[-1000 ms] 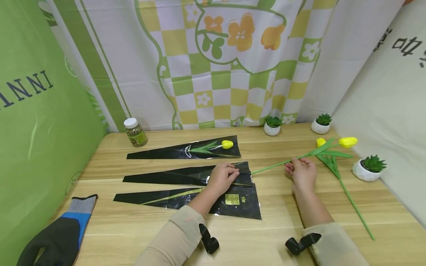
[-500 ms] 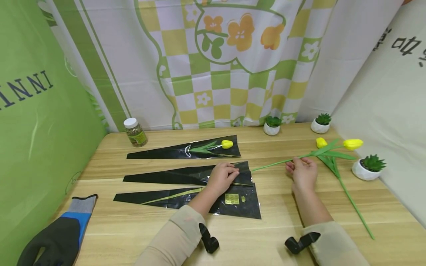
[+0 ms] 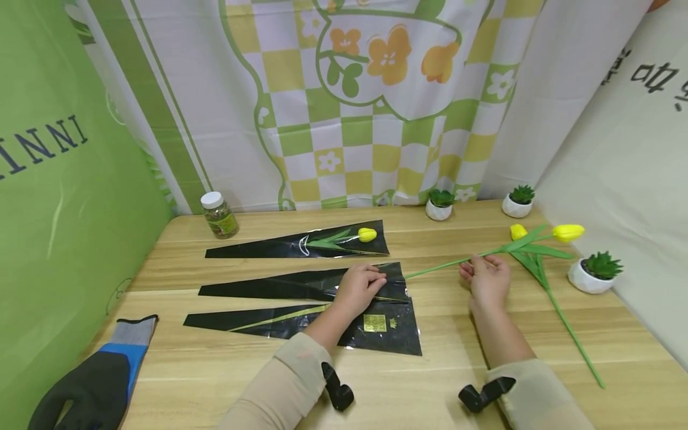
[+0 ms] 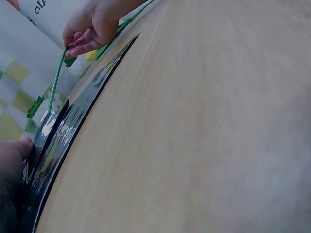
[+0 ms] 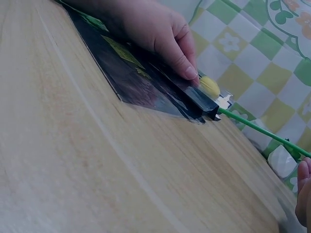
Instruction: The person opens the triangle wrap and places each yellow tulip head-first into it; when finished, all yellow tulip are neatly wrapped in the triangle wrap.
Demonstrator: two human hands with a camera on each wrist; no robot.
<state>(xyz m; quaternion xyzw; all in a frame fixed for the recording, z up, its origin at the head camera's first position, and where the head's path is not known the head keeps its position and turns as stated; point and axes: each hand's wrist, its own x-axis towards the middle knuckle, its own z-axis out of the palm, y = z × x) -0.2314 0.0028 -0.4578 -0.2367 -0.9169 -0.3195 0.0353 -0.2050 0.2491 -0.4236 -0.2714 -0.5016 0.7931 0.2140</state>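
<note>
My left hand (image 3: 358,286) pinches the middle black flower sleeve (image 3: 269,283) near its wide right end. In the right wrist view that end stands slightly raised, with my thumb (image 5: 187,72) close to its edge. My right hand (image 3: 488,282) pinches the green stem of a yellow tulip (image 3: 568,233) below its leaves. The stem's lower end reaches the sleeve's mouth; its tip is hidden there. Behind lies a sleeve with a tulip inside (image 3: 367,235). Nearer me is another black sleeve (image 3: 344,333) with gold print, flat on the table and partly under my left forearm.
A second loose tulip (image 3: 571,331) lies right of my right hand. Small potted succulents (image 3: 593,275) stand at the right and back. A lidded jar (image 3: 219,216) is at back left, and a dark work glove (image 3: 91,382) lies at the table's left edge.
The tulip in my right hand shifts slightly right, then a little back left. My left hand and the sleeves stay in place.
</note>
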